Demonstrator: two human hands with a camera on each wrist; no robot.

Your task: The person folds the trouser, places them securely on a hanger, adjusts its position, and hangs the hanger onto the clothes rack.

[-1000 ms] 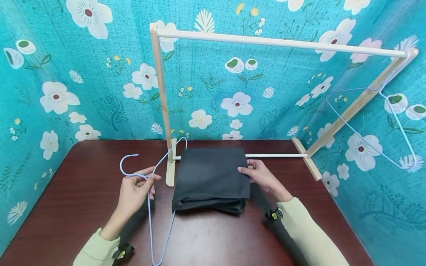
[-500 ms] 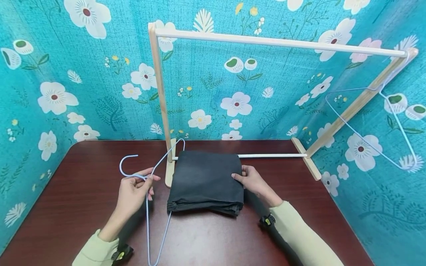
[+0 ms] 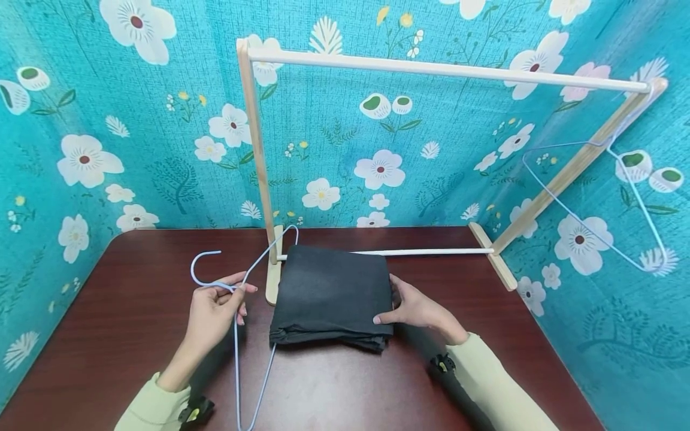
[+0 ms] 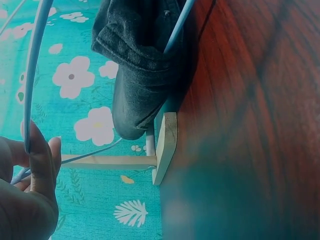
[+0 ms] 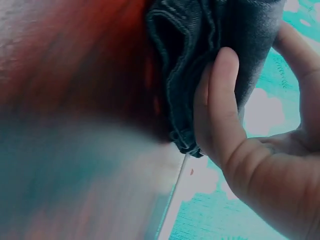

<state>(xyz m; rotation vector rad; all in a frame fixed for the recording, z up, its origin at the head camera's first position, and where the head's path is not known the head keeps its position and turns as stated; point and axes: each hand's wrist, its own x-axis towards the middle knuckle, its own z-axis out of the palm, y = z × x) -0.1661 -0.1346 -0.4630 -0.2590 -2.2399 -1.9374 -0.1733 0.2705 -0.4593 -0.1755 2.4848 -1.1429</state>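
My left hand (image 3: 218, 308) pinches a light-blue wire hanger (image 3: 236, 365) at the neck below its hook, the hook pointing left. Folded black jeans (image 3: 331, 293) hang over the hanger's long bar, which runs inside the fold; the left wrist view shows the wire entering the dark denim (image 4: 145, 75). At the right edge of the jeans, my right hand (image 3: 417, 308) grips the cloth, thumb on top near the lower corner. In the right wrist view its fingers (image 5: 225, 95) press against the layered hems, with the thumb round the far side.
A wooden rack (image 3: 447, 67) stands behind the jeans, its left foot (image 3: 273, 281) right by the hanger. A second wire hanger (image 3: 638, 195) hangs at the rack's right end. Brown tabletop (image 3: 135, 317) lies below, backed by a teal flowered curtain (image 3: 329, 149).
The jeans have shifted a little left along the hanger. My right hand moved left with them, then its thumb slid down toward the lower corner. The left hand keeps its hold.
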